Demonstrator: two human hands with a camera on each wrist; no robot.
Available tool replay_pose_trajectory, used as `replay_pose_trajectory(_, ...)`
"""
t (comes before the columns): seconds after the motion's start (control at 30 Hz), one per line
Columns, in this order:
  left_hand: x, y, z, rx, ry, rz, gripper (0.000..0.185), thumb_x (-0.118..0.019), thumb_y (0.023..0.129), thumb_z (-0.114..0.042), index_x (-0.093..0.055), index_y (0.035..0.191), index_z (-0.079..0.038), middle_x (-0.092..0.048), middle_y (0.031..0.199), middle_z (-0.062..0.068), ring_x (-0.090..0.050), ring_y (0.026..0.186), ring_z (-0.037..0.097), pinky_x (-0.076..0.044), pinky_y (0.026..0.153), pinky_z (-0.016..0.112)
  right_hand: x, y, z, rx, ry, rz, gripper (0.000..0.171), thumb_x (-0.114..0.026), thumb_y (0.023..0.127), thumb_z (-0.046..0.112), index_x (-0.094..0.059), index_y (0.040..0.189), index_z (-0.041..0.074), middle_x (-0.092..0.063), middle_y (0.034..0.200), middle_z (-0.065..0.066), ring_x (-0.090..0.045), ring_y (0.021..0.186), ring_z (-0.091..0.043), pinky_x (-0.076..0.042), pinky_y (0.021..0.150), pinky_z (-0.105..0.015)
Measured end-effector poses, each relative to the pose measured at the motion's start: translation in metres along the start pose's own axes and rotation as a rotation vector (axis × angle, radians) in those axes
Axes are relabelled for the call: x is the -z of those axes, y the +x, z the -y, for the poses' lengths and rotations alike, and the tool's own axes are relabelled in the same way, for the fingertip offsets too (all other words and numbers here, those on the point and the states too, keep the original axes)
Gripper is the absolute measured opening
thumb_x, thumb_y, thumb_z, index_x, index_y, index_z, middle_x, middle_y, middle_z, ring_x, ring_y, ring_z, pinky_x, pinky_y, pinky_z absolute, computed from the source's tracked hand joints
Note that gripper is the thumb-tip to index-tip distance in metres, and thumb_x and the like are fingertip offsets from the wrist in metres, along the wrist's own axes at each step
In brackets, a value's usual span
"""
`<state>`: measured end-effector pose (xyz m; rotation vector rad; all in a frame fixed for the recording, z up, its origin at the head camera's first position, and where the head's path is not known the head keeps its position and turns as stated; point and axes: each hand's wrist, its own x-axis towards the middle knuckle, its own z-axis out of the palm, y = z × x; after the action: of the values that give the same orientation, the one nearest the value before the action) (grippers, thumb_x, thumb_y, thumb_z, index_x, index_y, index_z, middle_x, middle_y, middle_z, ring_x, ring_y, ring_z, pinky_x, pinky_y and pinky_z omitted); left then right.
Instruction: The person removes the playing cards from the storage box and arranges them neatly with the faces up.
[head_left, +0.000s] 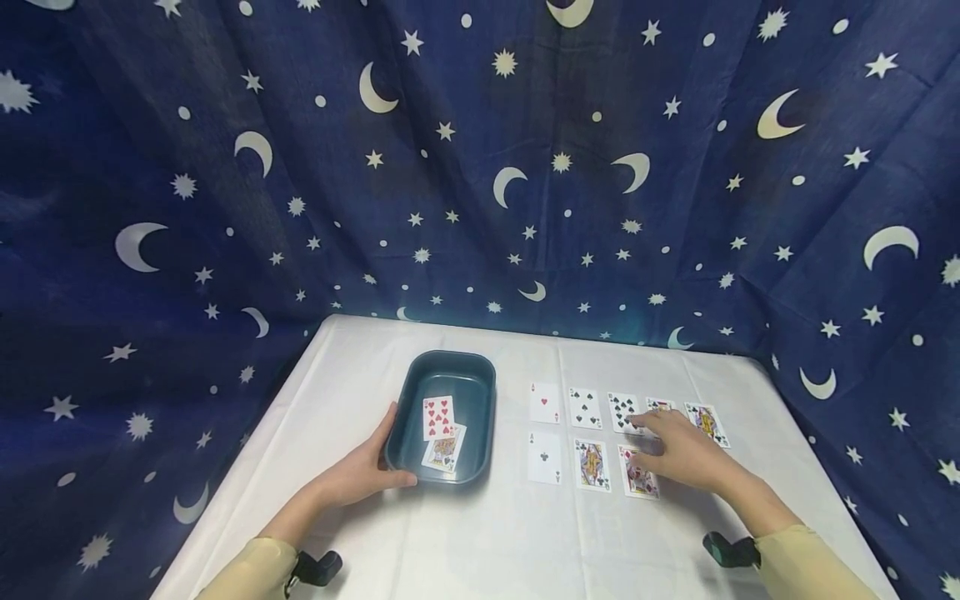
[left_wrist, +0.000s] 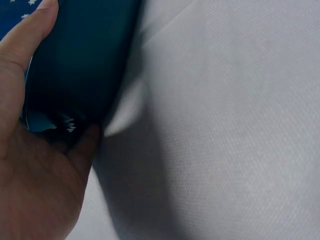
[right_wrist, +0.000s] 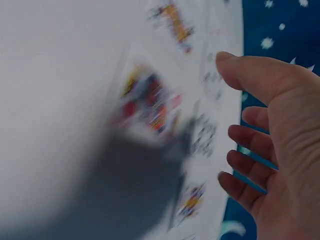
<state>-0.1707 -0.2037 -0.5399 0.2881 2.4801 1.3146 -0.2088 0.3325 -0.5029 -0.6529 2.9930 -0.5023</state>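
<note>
Left hand: your left hand [head_left: 358, 475] grips the near left corner of the tub [head_left: 480, 392], thumb against its wall.
Right hand: your right hand [head_left: 678, 454] hovers with loose fingers, holding nothing, over the cards [head_left: 592, 463] laid face up on the table [head_left: 487, 542].
Handling: cards look thin, light, slippery; likely best pinched at an edge.
Tub contents: two cards.

Head view high; wrist views near table [head_left: 480, 533]

Dark teal tray [head_left: 480, 377], white tablecloth [head_left: 480, 533], navy backdrop [head_left: 480, 167] with cream moons and stars.
</note>
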Motion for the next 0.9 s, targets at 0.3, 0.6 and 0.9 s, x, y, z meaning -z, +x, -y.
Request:
replay_pose_trajectory(0.3,0.001,0.001,0.002,0.008,0.009,-0.001,0.129,-0.088,0.081,-0.042,0.007,0.165,-0.020,0.002,0.171,0.004,-0.009,0.155,0.030,-0.024,0.121,0.049,0.000,0.074,0.084,0.110,0.057,-0.007,0.063,-0.076,0.091,0.041,-0.058,0.146,0.015,-0.057,0.145,-0.008,-0.047,0.138,-0.033,-0.038,0.113,-0.056)
replay_pose_trajectory(0.6,-0.001,0.002,0.003,0.003,0.011,0.002,0.129,-0.087,0.080,-0.045,0.007,0.165,-0.021,0.002,0.171,0.004,-0.009,0.155,0.029,-0.022,0.122,0.049,-0.025,0.142,0.170,0.276,0.046,0.096,0.069,-0.076,0.089,0.048,-0.057,0.147,0.016,-0.056,0.145,-0.003,-0.047,0.137,-0.022,-0.037,0.115,-0.041)
replay_pose_trajectory(0.9,0.001,0.000,0.000,-0.029,-0.015,0.006,0.126,-0.087,0.083,-0.039,0.006,0.165,-0.018,0.000,0.171,0.011,-0.012,0.155,0.036,-0.029,0.119,0.052,-0.052,0.176,0.218,0.317,-0.136,0.239,0.077,-0.082,0.082,0.049,-0.058,0.146,0.013,-0.057,0.143,-0.003,-0.048,0.133,-0.022,-0.037,0.116,-0.039)
